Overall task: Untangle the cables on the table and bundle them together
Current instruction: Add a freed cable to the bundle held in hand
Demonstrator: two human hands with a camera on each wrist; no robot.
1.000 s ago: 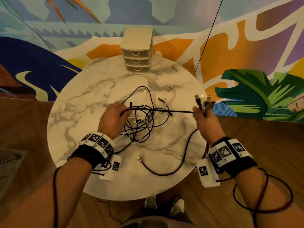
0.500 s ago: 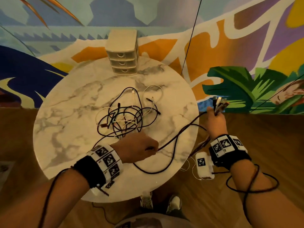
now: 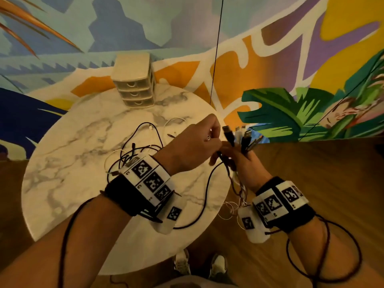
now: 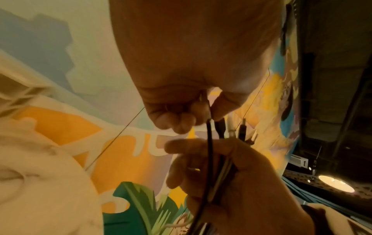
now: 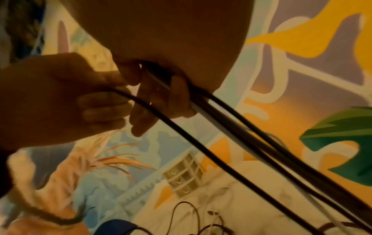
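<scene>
Head view shows both hands meeting just off the counter's (image 3: pixel 62 183) right edge. The right hand (image 3: pixel 247 165) clenches a bundle of cable ends (image 3: pixel 239 138), plugs pointing up and away. The left hand (image 3: pixel 193 146) pinches one black cable (image 4: pixel 209 143) by its tip, touching that bundle and lying parallel to it. Remaining tangled cables (image 3: pixel 133 154) lie on the counter, left of both hands, nearer the left.
</scene>
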